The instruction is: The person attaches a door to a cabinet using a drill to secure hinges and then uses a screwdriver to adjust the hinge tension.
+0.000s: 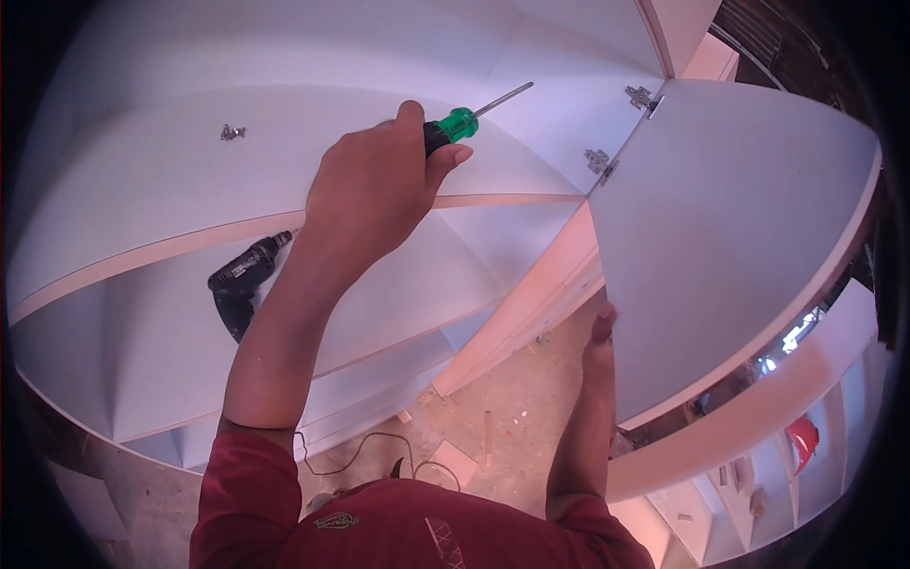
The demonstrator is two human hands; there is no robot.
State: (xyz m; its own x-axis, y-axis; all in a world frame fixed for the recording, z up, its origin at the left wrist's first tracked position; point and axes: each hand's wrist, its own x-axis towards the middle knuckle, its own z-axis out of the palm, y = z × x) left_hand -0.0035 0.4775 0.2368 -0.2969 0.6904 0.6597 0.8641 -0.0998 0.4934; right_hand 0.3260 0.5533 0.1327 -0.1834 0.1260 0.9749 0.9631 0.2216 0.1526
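My left hand (370, 194) is closed round the black-and-green handle of a screwdriver (459, 123). Its metal shaft points up and right, apart from the hinges, over the white cabinet (531, 156). Two metal hinges, an upper one (640, 98) and a lower one (597, 161), join the cabinet side to an open white cabinet door (739, 218) on the right. Low at the door's near-left edge, my right hand (600, 337) grips the panel; most of its fingers are hidden behind it.
A small heap of screws or metal fittings (232, 133) lies on the upper cabinet shelf. On the shelf below rests a black power drill (246, 275). A dark cord (365, 446) loops over the floor beside a board scrap (450, 463). More shelving (725, 512) stands at the lower right.
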